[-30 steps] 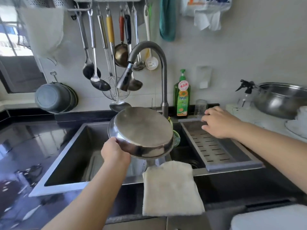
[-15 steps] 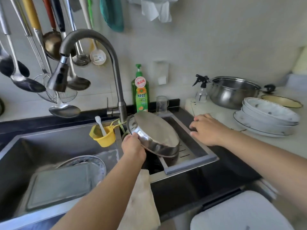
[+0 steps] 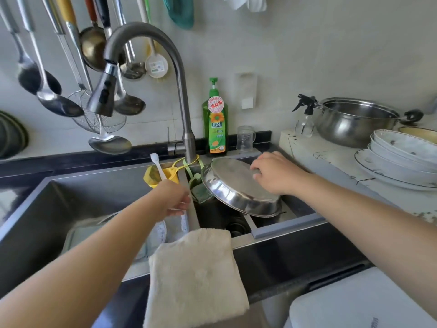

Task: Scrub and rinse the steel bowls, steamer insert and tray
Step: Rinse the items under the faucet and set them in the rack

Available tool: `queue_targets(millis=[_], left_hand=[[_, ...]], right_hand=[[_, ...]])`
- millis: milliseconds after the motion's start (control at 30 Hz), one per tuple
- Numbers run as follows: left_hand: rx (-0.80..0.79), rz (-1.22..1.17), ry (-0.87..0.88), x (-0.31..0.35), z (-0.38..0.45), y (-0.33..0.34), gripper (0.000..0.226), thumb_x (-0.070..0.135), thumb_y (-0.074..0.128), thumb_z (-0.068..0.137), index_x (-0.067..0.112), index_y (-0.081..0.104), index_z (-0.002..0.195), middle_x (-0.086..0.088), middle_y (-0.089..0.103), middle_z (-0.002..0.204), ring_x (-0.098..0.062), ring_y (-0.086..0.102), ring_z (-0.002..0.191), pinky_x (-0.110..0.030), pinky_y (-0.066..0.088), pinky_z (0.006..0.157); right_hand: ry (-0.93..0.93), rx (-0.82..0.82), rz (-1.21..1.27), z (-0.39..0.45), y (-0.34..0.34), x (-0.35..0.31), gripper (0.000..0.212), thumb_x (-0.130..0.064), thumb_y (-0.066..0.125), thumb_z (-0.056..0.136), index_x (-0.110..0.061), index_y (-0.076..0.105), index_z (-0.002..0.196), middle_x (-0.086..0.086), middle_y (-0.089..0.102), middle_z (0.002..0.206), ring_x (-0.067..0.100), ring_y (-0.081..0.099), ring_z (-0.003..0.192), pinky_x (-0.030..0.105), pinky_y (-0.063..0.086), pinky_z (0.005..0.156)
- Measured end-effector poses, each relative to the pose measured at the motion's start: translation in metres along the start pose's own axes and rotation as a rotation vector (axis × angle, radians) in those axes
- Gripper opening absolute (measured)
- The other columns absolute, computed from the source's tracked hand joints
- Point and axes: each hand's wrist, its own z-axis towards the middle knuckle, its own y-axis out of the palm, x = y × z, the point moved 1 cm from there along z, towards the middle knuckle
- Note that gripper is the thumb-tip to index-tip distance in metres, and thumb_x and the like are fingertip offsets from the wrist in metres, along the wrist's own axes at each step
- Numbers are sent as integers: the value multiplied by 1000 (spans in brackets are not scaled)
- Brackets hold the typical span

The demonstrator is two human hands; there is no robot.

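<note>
A steel bowl (image 3: 231, 183) lies upside down and tilted on the grey drain rack (image 3: 288, 223) over the right end of the sink. My right hand (image 3: 276, 174) rests on its upturned base, fingertips pressing near the far edge. My left hand (image 3: 175, 197) hovers left of the bowl, apart from it, with its fingers loosely curled and nothing in them. In the left basin a flat steel tray (image 3: 78, 235) lies beside a patterned plate (image 3: 158, 235), both partly hidden by my left arm.
The faucet (image 3: 184, 102) arches over the sink with ladles hanging behind it. A green soap bottle (image 3: 215, 121), a glass cup (image 3: 246, 138) and a yellow brush cup (image 3: 153, 176) stand at the back. A cloth (image 3: 196, 275) drapes over the front edge. A steel pot (image 3: 354, 121) and stacked plates (image 3: 402, 157) stand at right.
My left hand carried the bowl right, set it on the drain rack and let go. My right hand moved from the rack's edge onto the bowl's base.
</note>
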Motion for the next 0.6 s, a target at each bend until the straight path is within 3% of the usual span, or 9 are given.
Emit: queue_targets(millis=[100, 267, 333, 433, 467, 600], left_hand=[[5, 118, -41, -33, -1, -40, 18, 16, 54, 106, 4, 66, 111, -13, 73, 102, -24, 65, 81, -36, 59, 77], [71, 367, -136, -105, 7, -123, 19, 18, 56, 102, 5, 68, 109, -7, 69, 90, -22, 60, 71, -31, 53, 61], [148, 462, -165, -130, 12, -155, 21, 19, 56, 101, 5, 67, 113, -12, 69, 101, -27, 64, 81, -35, 56, 66], [263, 541, -193, -164, 27, -193, 38, 20, 44, 107, 2, 62, 134, -15, 63, 138, -31, 62, 124, -32, 48, 99], [276, 566, -219, -177, 33, -202, 39, 19, 41, 108, 2, 62, 137, -14, 60, 143, -29, 59, 130, -30, 45, 103], [228, 540, -341, -205, 54, -210, 38, 17, 48, 107, 0, 60, 138, -16, 62, 141, -30, 60, 130, -33, 48, 103]], right_hand=[[-37, 78, 100, 14, 3, -37, 32, -28, 47, 104, -20, 64, 130, 5, 54, 138, 26, 43, 131, 43, 39, 108], [-139, 130, 231, 48, 20, -131, 29, -22, 49, 103, -19, 66, 126, 4, 58, 130, 26, 49, 123, 41, 43, 99], [-175, 115, 251, 65, 36, -166, 28, -22, 50, 103, -20, 67, 124, 4, 59, 128, 25, 51, 122, 40, 45, 98], [-178, 58, 303, 93, 62, -208, 27, -19, 49, 101, -18, 68, 120, 6, 63, 121, 27, 58, 112, 39, 50, 94], [-160, 37, 329, 106, 71, -221, 27, -18, 48, 101, -16, 68, 119, 6, 65, 119, 28, 60, 108, 39, 52, 92], [-65, -10, 342, 156, 92, -247, 30, -12, 47, 96, -12, 65, 121, 11, 66, 120, 31, 60, 105, 39, 52, 89]])
